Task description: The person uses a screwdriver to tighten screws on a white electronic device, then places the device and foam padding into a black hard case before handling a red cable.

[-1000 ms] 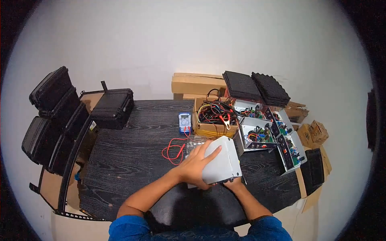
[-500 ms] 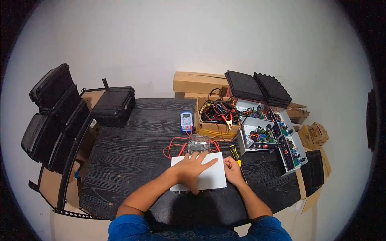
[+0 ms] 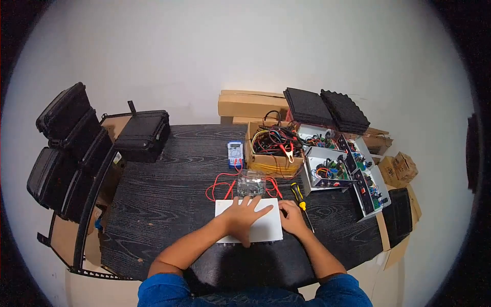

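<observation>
A white flat panel or box (image 3: 267,228) lies on the black wood-grain table (image 3: 158,189), in front of me. My left hand (image 3: 242,217) rests flat on top of it, fingers spread. At its right edge is my right hand (image 3: 291,216), fingers curled against the side; what they grip, if anything, is hidden. Just beyond the panel sits a clear case with a circuit board (image 3: 251,183). Red test leads (image 3: 217,185) run beside it to a blue multimeter (image 3: 235,153). A yellow-and-black screwdriver (image 3: 298,196) lies beyond my right hand.
A cardboard box of cables (image 3: 276,161) stands behind the board. Open white enclosures with electronics (image 3: 329,171) are at the right, with black foam sheets (image 3: 309,106) behind. Black hard cases (image 3: 143,134) stand at the left, and small cardboard boxes (image 3: 404,168) at the far right.
The view has shifted slightly. My left hand stays spread on the white panel, and my right hand remains at its right edge with little visible movement.
</observation>
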A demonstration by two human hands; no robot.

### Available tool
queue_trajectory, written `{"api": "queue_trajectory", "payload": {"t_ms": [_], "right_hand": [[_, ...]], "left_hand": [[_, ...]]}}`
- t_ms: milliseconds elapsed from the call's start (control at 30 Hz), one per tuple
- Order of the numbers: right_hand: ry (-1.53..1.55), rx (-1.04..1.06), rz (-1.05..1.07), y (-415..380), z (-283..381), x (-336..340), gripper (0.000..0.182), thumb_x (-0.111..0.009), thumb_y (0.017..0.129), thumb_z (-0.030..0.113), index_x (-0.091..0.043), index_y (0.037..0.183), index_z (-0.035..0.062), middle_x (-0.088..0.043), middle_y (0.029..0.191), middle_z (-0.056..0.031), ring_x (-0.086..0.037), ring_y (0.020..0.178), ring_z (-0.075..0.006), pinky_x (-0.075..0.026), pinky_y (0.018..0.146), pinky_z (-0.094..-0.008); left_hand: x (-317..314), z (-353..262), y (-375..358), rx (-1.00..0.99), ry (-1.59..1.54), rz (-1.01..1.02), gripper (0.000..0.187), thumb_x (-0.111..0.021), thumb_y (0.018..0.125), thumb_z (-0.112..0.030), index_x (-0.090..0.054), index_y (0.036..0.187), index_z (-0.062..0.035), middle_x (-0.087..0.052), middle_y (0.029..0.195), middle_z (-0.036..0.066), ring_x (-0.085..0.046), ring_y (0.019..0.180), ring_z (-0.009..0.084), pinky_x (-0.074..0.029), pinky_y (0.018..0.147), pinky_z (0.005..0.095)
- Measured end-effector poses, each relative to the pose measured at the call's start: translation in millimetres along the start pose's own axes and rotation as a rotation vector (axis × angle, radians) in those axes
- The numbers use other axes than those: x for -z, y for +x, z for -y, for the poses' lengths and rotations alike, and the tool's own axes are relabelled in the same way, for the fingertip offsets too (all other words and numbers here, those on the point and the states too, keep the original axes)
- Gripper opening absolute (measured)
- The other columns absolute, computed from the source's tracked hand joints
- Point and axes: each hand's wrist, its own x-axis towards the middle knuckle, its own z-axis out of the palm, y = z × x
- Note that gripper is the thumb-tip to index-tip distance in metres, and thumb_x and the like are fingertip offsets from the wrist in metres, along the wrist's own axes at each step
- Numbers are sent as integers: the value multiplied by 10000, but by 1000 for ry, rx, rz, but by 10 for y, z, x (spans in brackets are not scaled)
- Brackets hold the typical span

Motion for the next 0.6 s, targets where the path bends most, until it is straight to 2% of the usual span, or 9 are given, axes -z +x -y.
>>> {"api": "queue_trajectory", "payload": {"t_ms": [233, 333, 467, 533, 567, 600], "right_hand": [[-21, 35, -26, 2, -13, -3, 105, -691, 890, 20, -705, 993, 1, -738, 1113, -160, -684, 1076, -363, -536, 960, -441], [53, 14, -136, 30, 26, 5, 134, -698, 886, 13, -716, 1018, 8, -744, 1103, -159, -702, 1071, -350, -543, 966, -427], [56, 85, -250, 184, 383, 182, 153, -702, 881, 0, -726, 1031, 17, -750, 1096, -161, -716, 1066, -337, -544, 977, -420], [42, 139, -85, 212, 542, 223, 268, -767, 866, 92, -718, 1125, 41, -714, 1227, -176, -670, 1180, -354, -518, 1035, -445], [1, 197, 10, 249, 683, 228, 343, -792, 861, 142, -707, 1180, 48, -690, 1291, -191, -646, 1233, -365, -502, 1063, -457], [-40, 252, 103, 287, 812, 222, 421, -817, 855, 191, -696, 1235, 55, -665, 1355, -206, -622, 1285, -376, -487, 1092, -469]], "left_hand": [[-129, 29, 13, 0, 15, -29, 1528, -1038, 390, -441, -261, 1686, -211, -376, 1588, 301, -469, 1383, 498, -445, 1047, 672], [-46, 24, -21, 1, 15, 11, 1446, -1009, 474, -532, -292, 1672, -161, -372, 1604, 289, -468, 1388, 495, -430, 1090, 640], [39, 253, -70, -23, -130, -192, 1169, -865, 703, -644, -397, 1612, -77, -423, 1594, 264, -472, 1398, 466, -396, 1157, 571], [198, 352, -151, 35, -125, -253, 1044, -782, 801, -668, -454, 1573, -46, -463, 1575, 258, -480, 1399, 456, -380, 1184, 542], [250, 399, -212, 34, -160, -333, 920, -756, 848, -617, -517, 1524, -40, -532, 1527, 248, -502, 1397, 437, -377, 1192, 547], [311, 429, -254, 51, -176, -326, 900, -756, 850, -607, -531, 1511, -38, -544, 1519, 242, -509, 1394, 433, -377, 1193, 544]]}}
